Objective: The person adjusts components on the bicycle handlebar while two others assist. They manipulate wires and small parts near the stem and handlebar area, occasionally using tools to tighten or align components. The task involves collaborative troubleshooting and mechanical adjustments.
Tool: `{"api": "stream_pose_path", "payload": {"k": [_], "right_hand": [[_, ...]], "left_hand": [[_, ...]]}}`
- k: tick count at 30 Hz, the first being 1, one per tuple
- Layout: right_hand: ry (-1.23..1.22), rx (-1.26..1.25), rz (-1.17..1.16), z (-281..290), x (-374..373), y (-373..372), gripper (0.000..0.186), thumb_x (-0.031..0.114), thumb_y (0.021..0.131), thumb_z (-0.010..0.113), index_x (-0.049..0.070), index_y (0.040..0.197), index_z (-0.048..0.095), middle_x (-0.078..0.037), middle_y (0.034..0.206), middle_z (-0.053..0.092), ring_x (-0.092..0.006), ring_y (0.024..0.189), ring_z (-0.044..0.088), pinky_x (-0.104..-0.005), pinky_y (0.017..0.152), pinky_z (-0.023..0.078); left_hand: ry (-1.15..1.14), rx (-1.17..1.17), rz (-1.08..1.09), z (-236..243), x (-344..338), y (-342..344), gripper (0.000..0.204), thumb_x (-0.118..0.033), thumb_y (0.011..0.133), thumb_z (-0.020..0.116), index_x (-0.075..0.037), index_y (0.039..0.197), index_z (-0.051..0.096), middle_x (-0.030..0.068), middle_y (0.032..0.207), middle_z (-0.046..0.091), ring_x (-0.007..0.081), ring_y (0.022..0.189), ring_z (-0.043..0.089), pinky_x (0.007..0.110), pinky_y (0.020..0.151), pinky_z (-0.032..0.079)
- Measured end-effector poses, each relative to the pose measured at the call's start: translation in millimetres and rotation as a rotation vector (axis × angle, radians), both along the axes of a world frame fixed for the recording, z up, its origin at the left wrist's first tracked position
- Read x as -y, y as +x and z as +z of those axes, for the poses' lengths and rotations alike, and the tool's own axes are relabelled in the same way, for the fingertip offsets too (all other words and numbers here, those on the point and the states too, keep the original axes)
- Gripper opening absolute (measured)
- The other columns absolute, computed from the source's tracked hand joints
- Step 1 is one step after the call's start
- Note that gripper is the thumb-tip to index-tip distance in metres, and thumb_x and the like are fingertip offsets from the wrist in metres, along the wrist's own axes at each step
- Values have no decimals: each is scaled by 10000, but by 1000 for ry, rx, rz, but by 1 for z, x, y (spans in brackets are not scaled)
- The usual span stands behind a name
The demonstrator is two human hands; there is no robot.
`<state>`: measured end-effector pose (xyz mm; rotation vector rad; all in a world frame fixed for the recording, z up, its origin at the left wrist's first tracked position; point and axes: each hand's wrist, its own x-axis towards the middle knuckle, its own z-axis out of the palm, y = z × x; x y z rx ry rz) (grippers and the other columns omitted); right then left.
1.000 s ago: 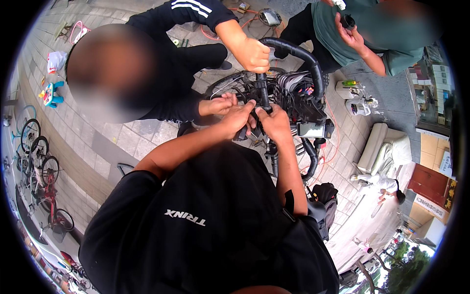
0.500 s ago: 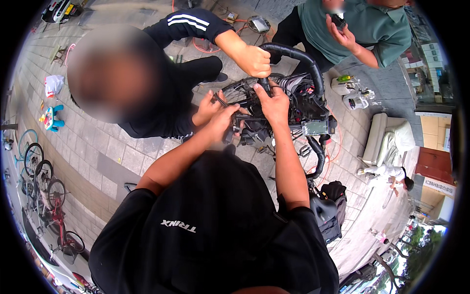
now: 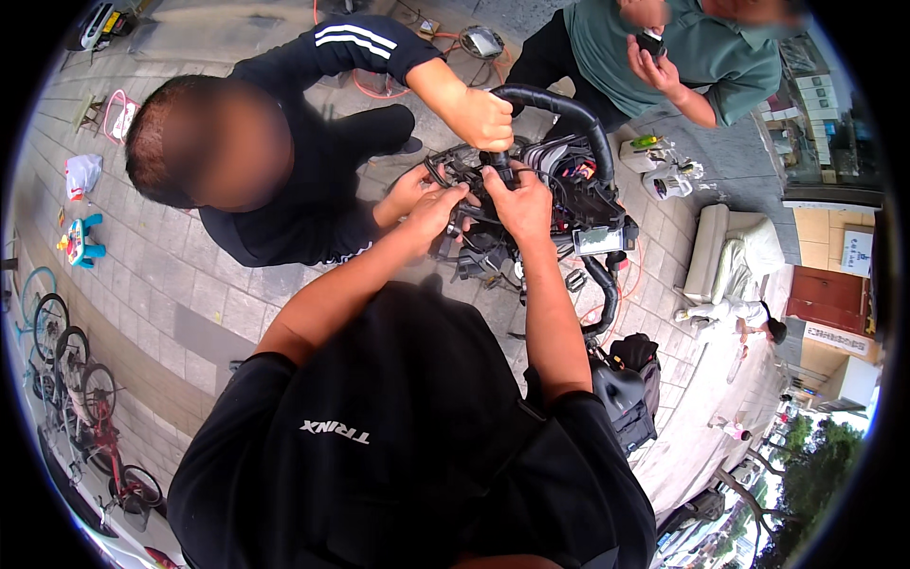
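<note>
A bicycle with a black-taped drop handlebar stands in front of me. My right hand is closed round a black part of the handlebar, thumb on top, just below a co-worker's fist that grips the same bar. My left hand is closed, its fingers pressed together beside the dark cables and parts at the front of the bike; what they hold is hidden. Touching or nearly touching it is the co-worker's other hand, near a thin black loop. A flat screen device sits on the bike.
A second person in a green shirt stands beyond the bike, holding a small dark object. Right of it are white containers and a pale sofa. A dark bag hangs at the rear. Parked bicycles line the left.
The whole view has shifted slightly. My left hand and the co-worker's lower hand have moved a little at the front of the bike. My right hand keeps its hold.
</note>
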<state>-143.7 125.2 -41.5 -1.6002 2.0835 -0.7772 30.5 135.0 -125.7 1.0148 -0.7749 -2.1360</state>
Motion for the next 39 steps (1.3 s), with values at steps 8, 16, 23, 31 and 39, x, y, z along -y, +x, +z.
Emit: {"api": "stream_pose_path", "payload": {"k": [8, 16, 23, 31, 39], "right_hand": [[-1, 32, 31, 2, -24, -11, 576, 469, 869, 816, -31, 1149, 759, -250, 1100, 777, -401, 1077, 751, -451, 951, 577], [35, -166, -68, -14, -23, 3, 702, 523, 848, 815, -1, 1297, 688, -277, 1143, 757, -417, 1092, 744, -475, 956, 573], [294, 296, 65, -1, -14, -35, 659, 417, 827, 883, -41, 1276, 736, -149, 986, 794, -198, 837, 747, -333, 816, 588], [-5, -232, -4, -17, -46, -8, 557, 391, 882, 846, -12, 1252, 739, -227, 1089, 787, -360, 969, 779, -420, 866, 605], [-81, -298, 107, -16, -52, -24, 586, 417, 859, 853, -57, 1188, 749, -256, 1094, 769, -445, 1041, 740, -478, 933, 581]], "left_hand": [[-13, -12, -103, 15, -2, 8, 528, -497, 1116, 503, -22, 1213, 712, 105, 856, 731, 169, 685, 683, 309, 588, 583], [103, -79, -7, 5, -1, 3, 452, -430, 1109, 586, -9, 1234, 697, 98, 997, 741, 182, 760, 718, 317, 546, 579], [103, -149, -23, -12, 0, 4, 426, -410, 1120, 568, -29, 1295, 642, 93, 1134, 745, 188, 804, 722, 319, 534, 574], [62, -72, -58, -18, 3, 1, 460, -429, 1147, 502, -28, 1239, 706, 102, 1018, 742, 175, 789, 721, 301, 559, 569], [48, 47, -112, 6, 7, 4, 536, -514, 1129, 501, -44, 1264, 720, 112, 853, 738, 152, 619, 639, 262, 570, 516]]}}
